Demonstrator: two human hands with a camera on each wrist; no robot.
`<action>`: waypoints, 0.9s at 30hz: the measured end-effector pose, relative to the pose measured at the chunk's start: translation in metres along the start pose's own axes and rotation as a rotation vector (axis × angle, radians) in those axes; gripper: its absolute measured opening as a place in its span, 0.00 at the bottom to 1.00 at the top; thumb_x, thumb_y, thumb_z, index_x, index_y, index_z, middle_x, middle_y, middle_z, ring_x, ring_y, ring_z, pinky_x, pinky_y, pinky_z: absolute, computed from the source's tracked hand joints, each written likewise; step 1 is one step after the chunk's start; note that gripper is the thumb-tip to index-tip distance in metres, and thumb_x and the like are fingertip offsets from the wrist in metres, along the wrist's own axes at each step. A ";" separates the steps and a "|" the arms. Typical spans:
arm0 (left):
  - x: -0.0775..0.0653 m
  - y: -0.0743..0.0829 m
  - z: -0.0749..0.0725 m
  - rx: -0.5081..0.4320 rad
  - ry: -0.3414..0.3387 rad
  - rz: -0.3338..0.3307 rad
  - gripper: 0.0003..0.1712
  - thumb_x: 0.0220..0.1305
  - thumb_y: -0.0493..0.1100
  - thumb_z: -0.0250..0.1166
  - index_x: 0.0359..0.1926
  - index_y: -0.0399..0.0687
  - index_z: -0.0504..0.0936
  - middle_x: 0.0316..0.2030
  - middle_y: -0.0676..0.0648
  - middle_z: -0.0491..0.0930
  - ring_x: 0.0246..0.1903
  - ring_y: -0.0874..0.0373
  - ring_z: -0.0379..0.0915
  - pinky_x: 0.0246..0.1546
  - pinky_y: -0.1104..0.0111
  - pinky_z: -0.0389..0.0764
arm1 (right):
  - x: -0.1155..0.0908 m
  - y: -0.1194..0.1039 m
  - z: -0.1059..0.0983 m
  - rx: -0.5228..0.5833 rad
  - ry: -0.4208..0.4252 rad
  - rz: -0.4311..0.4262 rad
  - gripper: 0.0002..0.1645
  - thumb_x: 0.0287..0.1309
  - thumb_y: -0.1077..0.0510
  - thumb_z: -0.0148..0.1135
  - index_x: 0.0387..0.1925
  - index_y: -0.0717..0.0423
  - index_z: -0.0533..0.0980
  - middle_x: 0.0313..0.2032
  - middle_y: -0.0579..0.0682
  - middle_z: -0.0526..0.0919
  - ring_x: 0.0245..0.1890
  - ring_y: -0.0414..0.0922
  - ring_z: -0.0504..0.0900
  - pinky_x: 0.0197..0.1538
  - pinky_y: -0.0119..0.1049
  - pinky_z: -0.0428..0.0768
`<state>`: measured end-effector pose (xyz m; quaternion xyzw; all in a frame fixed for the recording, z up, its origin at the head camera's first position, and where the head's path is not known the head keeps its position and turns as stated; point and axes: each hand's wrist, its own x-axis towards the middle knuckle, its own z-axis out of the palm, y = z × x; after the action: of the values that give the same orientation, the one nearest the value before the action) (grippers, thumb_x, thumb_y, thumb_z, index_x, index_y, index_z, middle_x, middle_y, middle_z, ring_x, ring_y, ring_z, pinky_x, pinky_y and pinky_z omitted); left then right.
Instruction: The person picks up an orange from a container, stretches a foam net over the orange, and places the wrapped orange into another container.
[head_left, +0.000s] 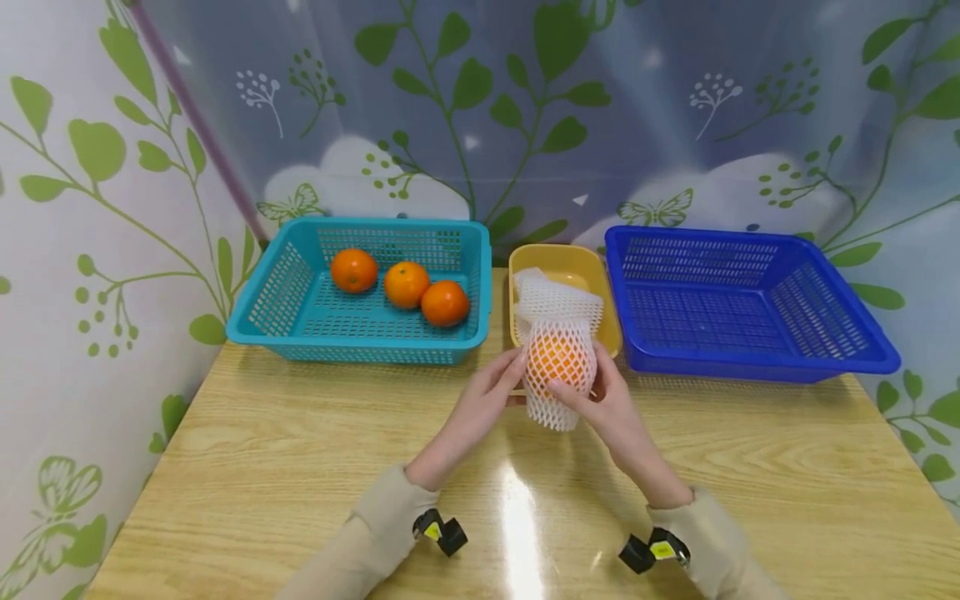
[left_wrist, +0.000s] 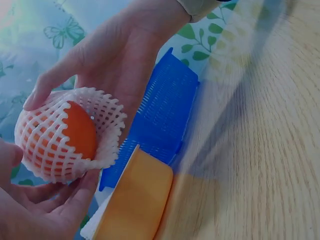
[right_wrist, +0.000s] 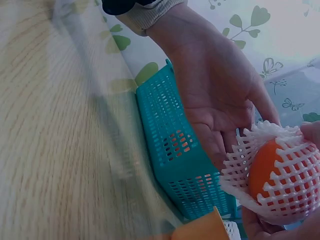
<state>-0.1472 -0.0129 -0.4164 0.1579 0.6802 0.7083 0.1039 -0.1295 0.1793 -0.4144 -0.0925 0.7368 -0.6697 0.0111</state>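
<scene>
An orange [head_left: 558, 363] sits inside a white foam net sleeve [head_left: 555, 413], held above the front edge of the yellow tray. My left hand [head_left: 487, 392] grips its left side; in the left wrist view the fingers [left_wrist: 65, 200] curl beneath the wrapped fruit. From the right, my right hand [head_left: 617, 408] holds the same fruit, thumb across its front. Bare orange peel [right_wrist: 261, 167] shows at the open end of the sleeve in the right wrist view. Behind the fruit, more white foam net sleeves [head_left: 558, 298] lie in the yellow tray [head_left: 562, 254].
On the left stands a teal basket [head_left: 300, 333] with three oranges [head_left: 407, 285] in it. A blue basket [head_left: 697, 321] stands on the right, beside the yellow tray. Both baskets and the tray line the back of the wooden table [head_left: 300, 442], with a patterned curtain [head_left: 495, 125] behind.
</scene>
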 end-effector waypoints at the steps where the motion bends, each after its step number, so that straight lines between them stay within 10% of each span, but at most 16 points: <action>1: 0.000 0.000 0.000 0.000 -0.002 0.003 0.27 0.82 0.48 0.47 0.72 0.36 0.68 0.62 0.34 0.76 0.57 0.40 0.77 0.54 0.51 0.82 | 0.001 -0.001 -0.001 -0.014 0.009 -0.006 0.43 0.65 0.63 0.63 0.77 0.52 0.55 0.64 0.57 0.70 0.59 0.44 0.75 0.56 0.32 0.79; 10: 0.003 0.004 -0.008 0.077 0.008 0.036 0.25 0.83 0.48 0.46 0.64 0.34 0.74 0.62 0.33 0.75 0.59 0.37 0.74 0.53 0.56 0.83 | 0.026 -0.035 -0.044 -0.104 0.212 -0.090 0.42 0.67 0.58 0.64 0.76 0.51 0.55 0.62 0.53 0.70 0.58 0.42 0.75 0.55 0.26 0.79; 17: 0.003 0.011 -0.018 0.125 0.042 0.034 0.17 0.79 0.41 0.53 0.56 0.34 0.80 0.56 0.36 0.80 0.57 0.42 0.76 0.51 0.59 0.84 | 0.066 -0.042 -0.105 -0.561 0.464 0.029 0.53 0.62 0.35 0.64 0.76 0.56 0.53 0.65 0.61 0.69 0.60 0.56 0.75 0.54 0.49 0.80; 27: 0.003 0.014 -0.027 0.171 0.084 0.031 0.14 0.78 0.40 0.55 0.52 0.37 0.83 0.52 0.39 0.82 0.54 0.46 0.76 0.49 0.62 0.84 | 0.092 -0.010 -0.141 -0.993 0.178 0.284 0.62 0.63 0.32 0.60 0.72 0.77 0.49 0.57 0.80 0.68 0.54 0.74 0.73 0.54 0.69 0.73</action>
<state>-0.1587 -0.0373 -0.4027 0.1471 0.7395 0.6550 0.0505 -0.2383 0.3036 -0.3799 0.0714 0.9689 -0.2368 -0.0061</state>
